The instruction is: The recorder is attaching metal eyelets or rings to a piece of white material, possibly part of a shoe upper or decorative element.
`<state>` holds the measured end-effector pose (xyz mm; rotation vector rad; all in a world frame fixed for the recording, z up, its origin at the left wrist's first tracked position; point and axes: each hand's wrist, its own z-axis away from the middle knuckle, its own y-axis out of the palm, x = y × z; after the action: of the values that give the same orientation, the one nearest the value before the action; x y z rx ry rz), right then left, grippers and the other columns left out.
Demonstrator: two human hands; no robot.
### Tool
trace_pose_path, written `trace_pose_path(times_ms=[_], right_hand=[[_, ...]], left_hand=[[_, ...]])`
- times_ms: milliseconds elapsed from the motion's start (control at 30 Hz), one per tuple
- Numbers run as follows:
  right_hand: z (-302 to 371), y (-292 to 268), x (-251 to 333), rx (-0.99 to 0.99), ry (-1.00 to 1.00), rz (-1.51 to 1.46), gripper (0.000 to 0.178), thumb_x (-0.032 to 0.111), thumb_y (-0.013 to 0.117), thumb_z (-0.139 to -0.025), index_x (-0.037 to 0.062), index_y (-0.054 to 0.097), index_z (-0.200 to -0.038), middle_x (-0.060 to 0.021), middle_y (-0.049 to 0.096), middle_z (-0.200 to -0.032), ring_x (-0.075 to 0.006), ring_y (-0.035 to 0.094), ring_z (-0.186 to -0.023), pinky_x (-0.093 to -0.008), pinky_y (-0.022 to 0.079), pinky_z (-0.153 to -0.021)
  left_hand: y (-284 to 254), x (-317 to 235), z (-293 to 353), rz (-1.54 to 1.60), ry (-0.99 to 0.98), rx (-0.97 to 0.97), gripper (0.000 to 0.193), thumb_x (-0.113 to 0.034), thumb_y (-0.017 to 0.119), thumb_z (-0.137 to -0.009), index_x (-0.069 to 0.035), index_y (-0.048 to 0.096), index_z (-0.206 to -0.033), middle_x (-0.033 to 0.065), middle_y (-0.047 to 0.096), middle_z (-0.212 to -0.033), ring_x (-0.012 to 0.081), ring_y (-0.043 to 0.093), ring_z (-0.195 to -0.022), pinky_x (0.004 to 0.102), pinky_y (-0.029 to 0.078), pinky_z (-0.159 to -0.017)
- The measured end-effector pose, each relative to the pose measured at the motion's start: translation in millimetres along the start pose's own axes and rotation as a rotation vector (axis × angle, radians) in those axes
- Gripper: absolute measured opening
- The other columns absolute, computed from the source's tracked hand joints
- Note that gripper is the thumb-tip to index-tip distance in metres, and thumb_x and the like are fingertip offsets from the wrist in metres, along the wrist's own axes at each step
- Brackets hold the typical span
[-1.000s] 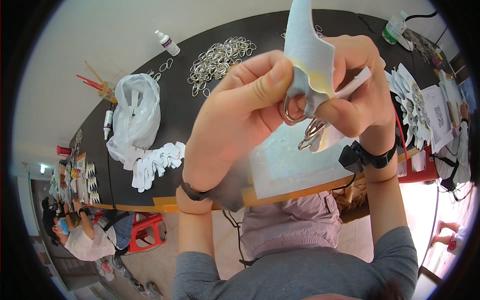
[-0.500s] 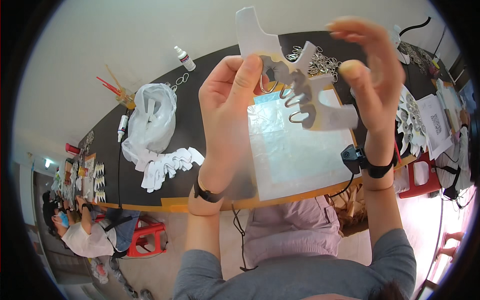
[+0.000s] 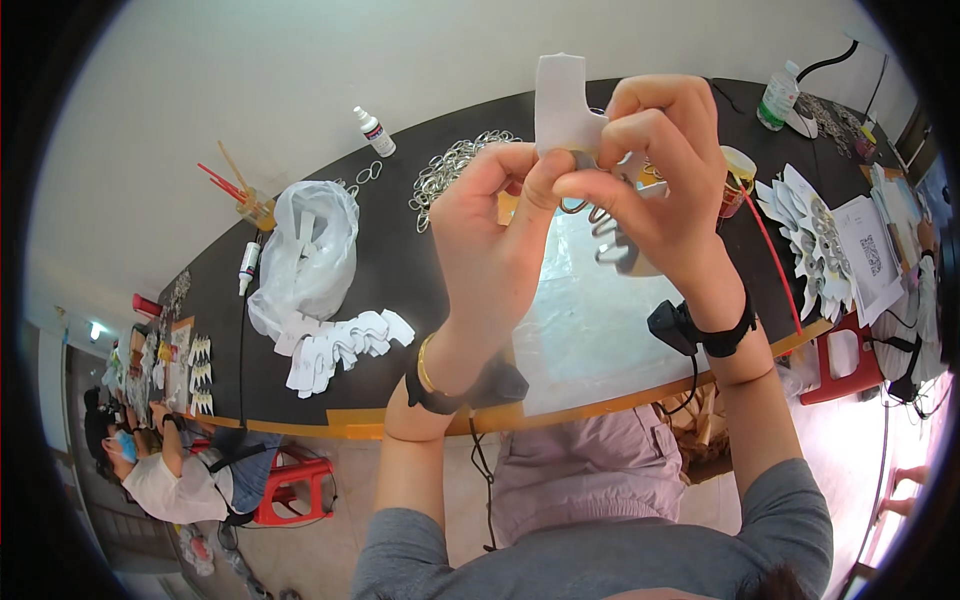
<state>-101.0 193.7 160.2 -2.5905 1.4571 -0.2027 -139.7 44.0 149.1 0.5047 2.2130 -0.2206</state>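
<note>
Up over the table I hold a white shaped piece (image 3: 562,100) with grey pads and bent metal loops (image 3: 603,222) along it. My left hand (image 3: 495,225) pinches it between thumb and fingers near the upper white arm. My right hand (image 3: 670,165) is closed on the piece from the other side, its thumb tip close to the left thumb. My fingers cover much of the grey part. Beneath them lies a pale, film-covered sheet (image 3: 585,340).
Silvery metal rings (image 3: 455,170) are heaped behind my left hand. Leftward are a plastic bag (image 3: 310,250), stacked white cut pieces (image 3: 340,350) and a small bottle (image 3: 376,132). A jar (image 3: 738,170), finished-looking pieces (image 3: 815,235) and a paper (image 3: 868,250) are rightward. A person (image 3: 165,470) sits far left.
My right hand, open and raised before, has come in and closed on the white piece. My left hand has shifted right, and the piece has moved lower and turned.
</note>
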Motion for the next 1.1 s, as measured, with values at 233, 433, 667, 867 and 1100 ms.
trace_pose_path(times_ms=[233, 433, 667, 867, 1100], right_hand=[[4.9, 6.8, 7.1, 0.036, 0.291, -0.571, 0.021, 0.014, 0.070, -0.081, 0.0030, 0.052, -0.077, -0.0045, 0.057, -0.083, -0.0113, 0.054, -0.064, -0.0225, 0.044, -0.055], [0.5, -0.3, 18.3, 0.139, 0.553, -0.841, 0.019, 0.012, 0.059, -0.092, 0.0008, 0.049, -0.081, -0.0035, 0.057, -0.071, -0.0072, 0.058, -0.066, -0.0203, 0.045, -0.057], [0.0, -5.6, 15.4, 0.184, 0.514, -0.854, 0.016, 0.011, 0.058, -0.092, 0.0031, 0.045, -0.085, -0.0002, 0.049, -0.070, -0.0050, 0.052, -0.065, -0.0177, 0.039, -0.056], [-2.8, -10.7, 13.1, 0.192, 0.423, -0.918, 0.029, 0.000, 0.060, -0.087, 0.0040, 0.037, -0.105, -0.0062, 0.053, -0.082, -0.0103, 0.057, -0.069, -0.0203, 0.044, -0.060], [2.1, -5.4, -5.3, 0.258, 0.386, -0.844, 0.032, -0.002, 0.056, -0.089, 0.0041, 0.037, -0.114, -0.0133, 0.059, -0.090, -0.0135, 0.062, -0.074, -0.0234, 0.048, -0.061]], left_hand=[[2.5, 1.9, -1.4, 0.509, -0.130, 0.076, 0.020, -0.018, 0.059, -0.093, 0.002, 0.059, -0.091, 0.0027, 0.059, -0.081, 0.0092, 0.052, -0.074, 0.0234, 0.041, -0.069], [2.8, 7.5, -0.6, 0.839, -0.335, 0.181, 0.018, -0.019, 0.052, -0.096, -0.002, 0.058, -0.092, 0.0026, 0.056, -0.082, 0.0097, 0.048, -0.077, 0.0252, 0.038, -0.073], [2.0, 5.6, -1.1, 0.913, -0.403, 0.243, 0.020, -0.020, 0.051, -0.096, -0.002, 0.058, -0.093, 0.0021, 0.057, -0.083, 0.0087, 0.047, -0.075, 0.0238, 0.038, -0.072], [-3.5, -10.5, -1.2, 0.704, -0.450, 0.266, 0.022, -0.022, 0.048, -0.097, -0.002, 0.057, -0.097, -0.0001, 0.055, -0.081, 0.0067, 0.047, -0.073, 0.0241, 0.039, -0.072], [0.0, -2.3, -10.3, 0.887, -0.469, 0.316, 0.019, -0.020, 0.054, -0.095, -0.001, 0.057, -0.091, 0.0027, 0.058, -0.083, 0.0083, 0.051, -0.073, 0.0219, 0.040, -0.067]])
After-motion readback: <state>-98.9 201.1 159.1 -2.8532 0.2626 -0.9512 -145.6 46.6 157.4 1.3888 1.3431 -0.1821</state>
